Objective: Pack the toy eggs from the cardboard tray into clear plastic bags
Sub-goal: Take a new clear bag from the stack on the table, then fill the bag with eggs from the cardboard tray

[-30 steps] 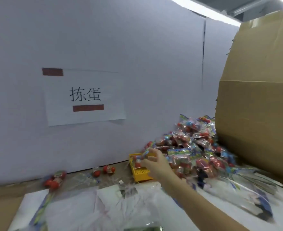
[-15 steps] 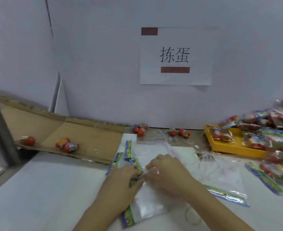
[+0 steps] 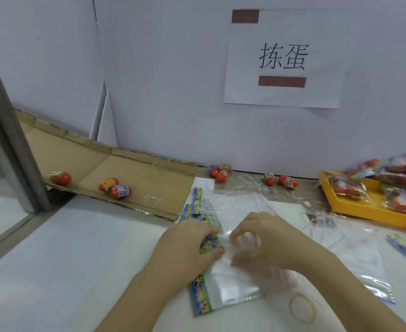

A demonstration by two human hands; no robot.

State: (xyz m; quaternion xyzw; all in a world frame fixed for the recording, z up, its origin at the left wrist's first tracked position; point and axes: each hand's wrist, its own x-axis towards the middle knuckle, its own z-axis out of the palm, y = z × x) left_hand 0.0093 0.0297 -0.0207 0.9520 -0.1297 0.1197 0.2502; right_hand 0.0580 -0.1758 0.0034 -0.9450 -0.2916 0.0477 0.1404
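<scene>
A stack of clear plastic bags (image 3: 230,287) with colourful printed headers lies on the white table before me. My left hand (image 3: 187,245) pinches the header strip of the top bag. My right hand (image 3: 264,238) pinches the clear film of the same bag, fingers curled. Three toy eggs lie on the flat cardboard tray (image 3: 137,178) at the left: one red egg (image 3: 62,178) and a pair (image 3: 115,188). More loose eggs (image 3: 220,172) lie by the wall, with two others (image 3: 281,180) further right.
A yellow tray (image 3: 364,208) at the right holds filled bags, with a heap of them behind it. A rubber band (image 3: 302,307) lies near my right forearm. More empty bags (image 3: 355,257) are spread to the right. A metal post (image 3: 8,140) stands at the left.
A second ago my right hand reached to the yellow tray on the right. My view has since swung left and down, and both hands now work at the top bag of the stack.
</scene>
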